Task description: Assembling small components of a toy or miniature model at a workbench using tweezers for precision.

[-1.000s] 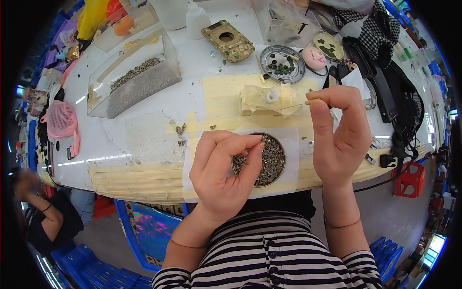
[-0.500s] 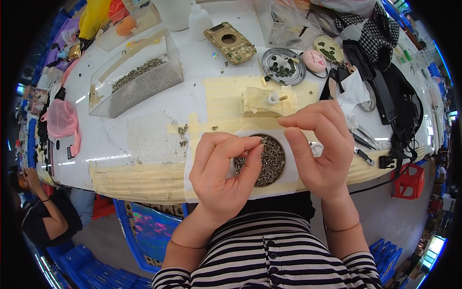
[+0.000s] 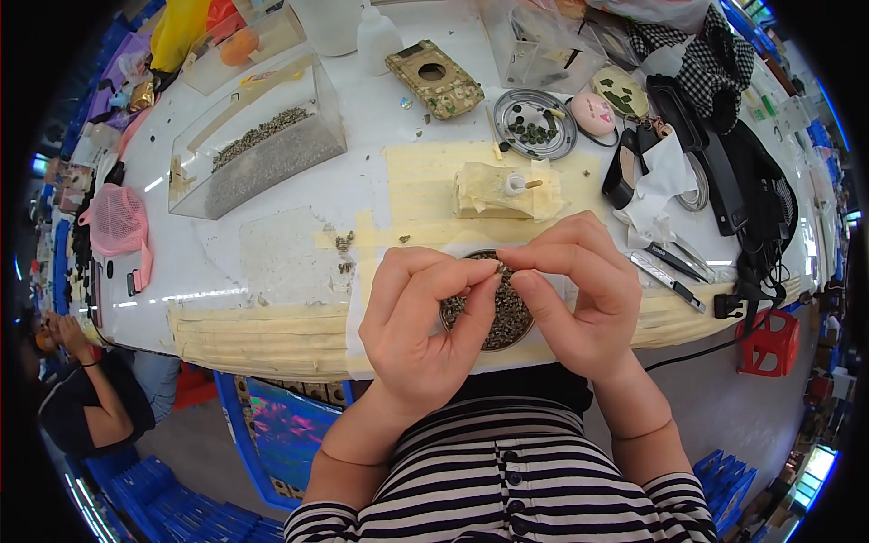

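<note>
My left hand (image 3: 412, 321) pinches a tiny piece between thumb and forefinger; the piece is too small to make out. Against those fingertips rest the bent forefinger and thumb of my right hand (image 3: 584, 308), closed around the same spot, and what they grip is hidden. Just below both hands sits a round dish (image 3: 494, 349) full of small grey-brown metal-looking parts (image 3: 509, 317), partly covered by my fingers. Beyond it stands a block wrapped in yellowish tape (image 3: 489, 204), topped by a small white nozzle-like piece (image 3: 516, 184) and a short brownish stick.
A clear bin (image 3: 339, 136) of similar small parts lies far left. Farther back are a camouflage toy tank hull (image 3: 434, 80), a white bottle (image 3: 376, 41) and a round tray (image 3: 572, 145) with dark green pieces. Tweezers (image 3: 679, 262) and a cutter knife (image 3: 668, 282) lie right.
My right hand has moved left and slightly down, and its fingertips now meet those of my left hand above the dish. The left hand has barely shifted.
</note>
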### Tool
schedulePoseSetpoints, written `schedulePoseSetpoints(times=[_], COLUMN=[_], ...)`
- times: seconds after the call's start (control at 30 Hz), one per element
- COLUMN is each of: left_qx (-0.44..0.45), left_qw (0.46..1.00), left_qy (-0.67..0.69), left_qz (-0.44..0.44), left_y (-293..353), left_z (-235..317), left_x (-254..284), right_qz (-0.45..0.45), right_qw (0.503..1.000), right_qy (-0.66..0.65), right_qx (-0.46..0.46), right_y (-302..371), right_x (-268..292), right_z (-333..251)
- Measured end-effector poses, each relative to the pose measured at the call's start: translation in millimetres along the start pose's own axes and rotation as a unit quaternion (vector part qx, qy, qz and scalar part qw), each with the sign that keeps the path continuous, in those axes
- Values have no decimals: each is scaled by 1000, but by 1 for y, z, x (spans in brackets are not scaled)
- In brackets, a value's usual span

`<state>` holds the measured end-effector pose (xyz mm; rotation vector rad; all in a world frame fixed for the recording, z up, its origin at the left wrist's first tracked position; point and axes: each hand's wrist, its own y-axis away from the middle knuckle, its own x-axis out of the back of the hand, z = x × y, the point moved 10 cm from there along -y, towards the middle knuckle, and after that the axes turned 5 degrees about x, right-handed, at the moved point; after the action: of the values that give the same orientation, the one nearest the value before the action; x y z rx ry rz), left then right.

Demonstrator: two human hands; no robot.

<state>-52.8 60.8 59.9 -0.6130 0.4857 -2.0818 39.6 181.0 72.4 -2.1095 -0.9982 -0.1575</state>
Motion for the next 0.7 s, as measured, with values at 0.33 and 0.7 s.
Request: schedulePoseSetpoints(times=[0.33,0.7], left_qx=[-3,0], left_qw=[1000,1000], left_qy=[-12,2], left_qz=[-13,-10], left_y=[0,-1], left_z=[2,2], left_x=[-3,-2], right_qz=[2,21], right_qw=[996,1000], right_qy=[-76,17], right_qx=[-48,17], right_y=[5,3], right_x=[-2,2], right_z=[15,-3])
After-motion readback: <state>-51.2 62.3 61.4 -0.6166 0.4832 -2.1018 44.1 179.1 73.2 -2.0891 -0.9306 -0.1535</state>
